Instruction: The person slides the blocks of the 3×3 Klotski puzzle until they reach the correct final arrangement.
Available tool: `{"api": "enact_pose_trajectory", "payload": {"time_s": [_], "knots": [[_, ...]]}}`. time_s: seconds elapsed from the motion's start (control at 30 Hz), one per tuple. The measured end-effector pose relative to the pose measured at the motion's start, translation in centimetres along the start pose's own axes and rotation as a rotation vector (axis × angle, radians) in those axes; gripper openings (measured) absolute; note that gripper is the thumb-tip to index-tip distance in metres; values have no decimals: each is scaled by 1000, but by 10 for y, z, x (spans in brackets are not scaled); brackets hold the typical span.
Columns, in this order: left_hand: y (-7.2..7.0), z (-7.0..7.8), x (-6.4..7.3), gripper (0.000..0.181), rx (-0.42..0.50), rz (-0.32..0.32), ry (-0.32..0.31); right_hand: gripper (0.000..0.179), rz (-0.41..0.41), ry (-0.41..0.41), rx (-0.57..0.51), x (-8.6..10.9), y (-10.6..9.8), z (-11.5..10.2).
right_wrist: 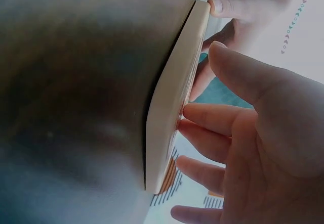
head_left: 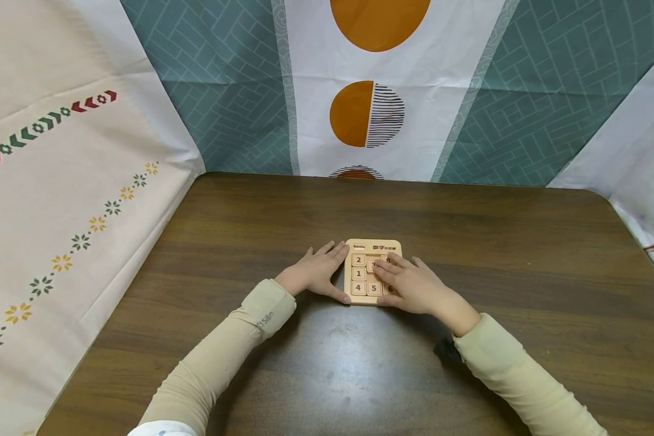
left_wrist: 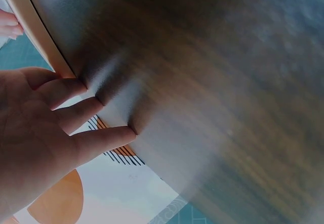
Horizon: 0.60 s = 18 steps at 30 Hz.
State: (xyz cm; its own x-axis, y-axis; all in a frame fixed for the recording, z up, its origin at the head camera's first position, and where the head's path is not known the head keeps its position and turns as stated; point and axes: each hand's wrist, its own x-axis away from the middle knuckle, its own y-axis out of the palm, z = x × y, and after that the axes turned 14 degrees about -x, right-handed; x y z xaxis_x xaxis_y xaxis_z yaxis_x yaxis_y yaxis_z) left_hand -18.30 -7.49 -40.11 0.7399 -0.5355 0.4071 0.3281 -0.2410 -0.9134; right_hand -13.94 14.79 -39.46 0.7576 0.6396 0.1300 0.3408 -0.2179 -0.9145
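Observation:
A light wooden number slide puzzle (head_left: 368, 242) lies flat on the brown table. Its tiles show 2, 3 and 8 along the top, 1 at the left, and 4, 5, 6 at the bottom; the 3 tile sits slightly lower than the 2 tile (head_left: 358, 260). My left hand (head_left: 318, 274) steadies the left side, thumb at the lower corner and index finger near the upper one, fingers extended. Over the right part, my right hand (head_left: 414, 289) touches the tiles with extended fingertips, its thumb near the lower edge. That hand hides some middle and right tiles.
The brown wooden table (head_left: 523, 254) extends around the puzzle on every side. Behind it hangs a patterned teal and white cloth (head_left: 310, 109), and a cream cloth with flower motifs (head_left: 43, 200) covers the left side. A dark strap (head_left: 447, 350) shows under the right sleeve.

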Motion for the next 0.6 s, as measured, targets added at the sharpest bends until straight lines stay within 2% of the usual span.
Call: {"api": "enact_pose_trajectory", "payload": {"time_s": [0.4,0.6], "knots": [[-1,0,1,115,6,1,-2,63,-10,29,-15,-8,-4,1],[-2,1,2,115,3,-7,-3,63,1,32,-23,-5,-4,1]]}}
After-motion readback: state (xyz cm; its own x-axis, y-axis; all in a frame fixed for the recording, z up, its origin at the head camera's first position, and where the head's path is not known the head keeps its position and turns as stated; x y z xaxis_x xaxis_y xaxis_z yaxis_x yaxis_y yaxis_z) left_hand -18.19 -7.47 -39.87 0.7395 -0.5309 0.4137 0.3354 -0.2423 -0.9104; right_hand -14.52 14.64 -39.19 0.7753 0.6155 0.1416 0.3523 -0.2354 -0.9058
